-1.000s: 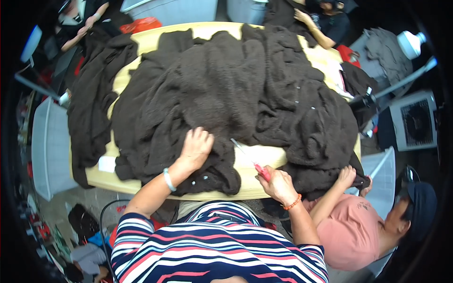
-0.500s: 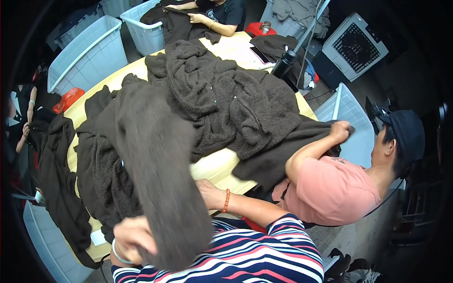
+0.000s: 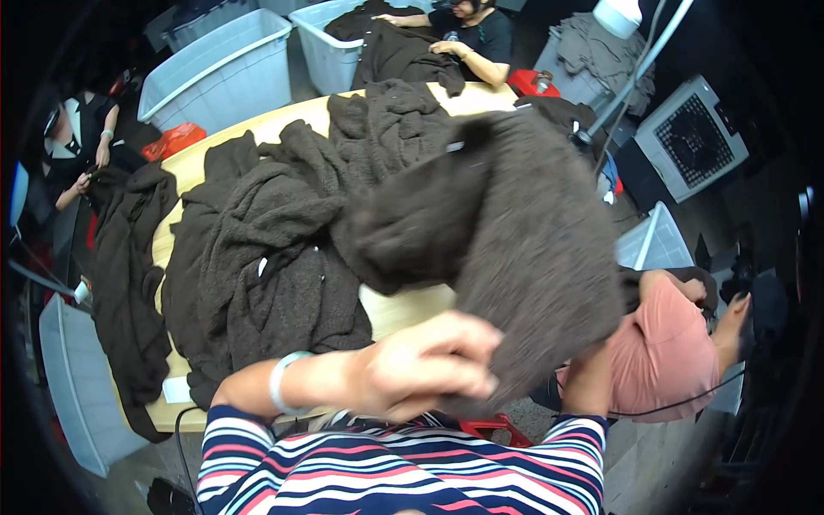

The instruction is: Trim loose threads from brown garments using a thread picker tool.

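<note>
A dark brown fleecy garment (image 3: 541,249) hangs raised in front of me, smeared by motion. My left hand (image 3: 433,365), with a pale bangle at its wrist, is closed on the garment's lower corner, fingers curled. Behind the cloth my right hand is hidden; only its forearm shows, reaching up under the garment's right side. More brown garments (image 3: 266,266) lie heaped on the pale yellow table (image 3: 403,305), with small white tags on them.
A co-worker in a pink shirt (image 3: 669,352) bends at the right beside a pale bin (image 3: 657,240). Another person handles brown cloth at the far side, and one stands at the left. Large bins (image 3: 219,73) stand behind the table. A red stool (image 3: 498,427) is below me.
The garment has swung from left of centre to the right, lifted over the table. My left hand has moved right and up. My right hand has gone behind the cloth. The pink-shirted co-worker bends lower.
</note>
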`<act>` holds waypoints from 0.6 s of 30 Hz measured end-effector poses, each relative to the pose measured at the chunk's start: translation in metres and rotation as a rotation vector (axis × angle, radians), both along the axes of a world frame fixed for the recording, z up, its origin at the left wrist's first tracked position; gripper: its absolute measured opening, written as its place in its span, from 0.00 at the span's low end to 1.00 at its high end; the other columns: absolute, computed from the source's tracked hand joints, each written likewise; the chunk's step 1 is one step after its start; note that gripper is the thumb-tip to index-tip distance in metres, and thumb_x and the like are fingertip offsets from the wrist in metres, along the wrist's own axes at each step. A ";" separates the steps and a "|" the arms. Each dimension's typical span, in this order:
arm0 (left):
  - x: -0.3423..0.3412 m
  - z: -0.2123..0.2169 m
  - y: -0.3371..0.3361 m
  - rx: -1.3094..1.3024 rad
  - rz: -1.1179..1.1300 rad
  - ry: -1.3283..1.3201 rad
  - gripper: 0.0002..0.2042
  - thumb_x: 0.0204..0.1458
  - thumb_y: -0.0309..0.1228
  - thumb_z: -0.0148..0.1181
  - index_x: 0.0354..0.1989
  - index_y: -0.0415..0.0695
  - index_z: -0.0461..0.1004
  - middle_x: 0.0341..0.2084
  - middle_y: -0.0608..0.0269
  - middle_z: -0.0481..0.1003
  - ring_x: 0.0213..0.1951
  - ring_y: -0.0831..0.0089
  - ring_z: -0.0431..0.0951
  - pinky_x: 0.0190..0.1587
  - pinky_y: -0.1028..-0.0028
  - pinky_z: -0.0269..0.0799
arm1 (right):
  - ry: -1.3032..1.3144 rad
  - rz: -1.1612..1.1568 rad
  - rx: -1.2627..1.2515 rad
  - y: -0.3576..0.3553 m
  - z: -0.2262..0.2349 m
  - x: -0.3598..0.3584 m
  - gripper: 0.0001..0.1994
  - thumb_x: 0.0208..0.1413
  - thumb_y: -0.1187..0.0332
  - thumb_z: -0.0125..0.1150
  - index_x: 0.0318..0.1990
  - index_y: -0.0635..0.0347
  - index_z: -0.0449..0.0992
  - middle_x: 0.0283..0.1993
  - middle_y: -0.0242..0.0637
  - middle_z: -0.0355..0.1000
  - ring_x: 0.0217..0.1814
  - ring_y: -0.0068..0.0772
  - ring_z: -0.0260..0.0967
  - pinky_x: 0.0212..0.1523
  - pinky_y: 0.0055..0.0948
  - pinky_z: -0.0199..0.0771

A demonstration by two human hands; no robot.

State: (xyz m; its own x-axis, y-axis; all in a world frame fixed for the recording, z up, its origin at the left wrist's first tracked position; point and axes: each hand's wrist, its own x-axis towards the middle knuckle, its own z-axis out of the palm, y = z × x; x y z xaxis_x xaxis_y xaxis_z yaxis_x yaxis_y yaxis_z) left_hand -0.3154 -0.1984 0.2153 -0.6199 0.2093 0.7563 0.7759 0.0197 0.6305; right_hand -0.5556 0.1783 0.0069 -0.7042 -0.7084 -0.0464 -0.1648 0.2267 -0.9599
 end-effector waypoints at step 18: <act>-0.143 -0.250 -0.154 -0.144 1.387 -0.770 0.53 0.39 0.53 0.71 0.69 0.39 0.45 0.64 0.35 0.48 0.66 0.43 0.48 0.67 0.54 0.46 | -0.041 -0.198 0.094 -0.148 0.066 -0.004 0.19 0.60 0.70 0.56 0.57 0.68 0.67 0.27 0.30 0.72 0.26 0.18 0.68 0.27 0.21 0.71</act>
